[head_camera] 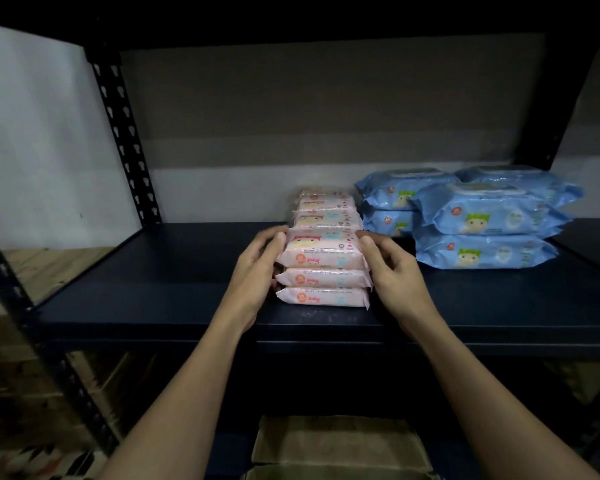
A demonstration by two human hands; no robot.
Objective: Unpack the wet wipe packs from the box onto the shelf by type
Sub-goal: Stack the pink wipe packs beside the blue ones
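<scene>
While both hands press its ends, the top pink pack (323, 252) sits on a pink stack at the shelf's (153, 292) centre. Left hand (257, 268) at 9 o'clock and right hand (392, 271) at 3 curl half-closed against it. Blue packs (482, 220) lie at 2 o'clock; a box (340, 445) sits at 6.

Two kinds of wet wipe packs sit on the shelf (153, 289). The pink packs (323, 252) are hard to total — three are stacked at the front, and behind them at least three more show, though how many lie beneath those cannot be told. The blue packs (482, 216) number five visible: two stacked in front, two stacked behind on the left, and one at the back right. Two hands are in view — the left hand (257, 271) and the right hand (392, 275). One cardboard box (340, 448) shows below.
</scene>
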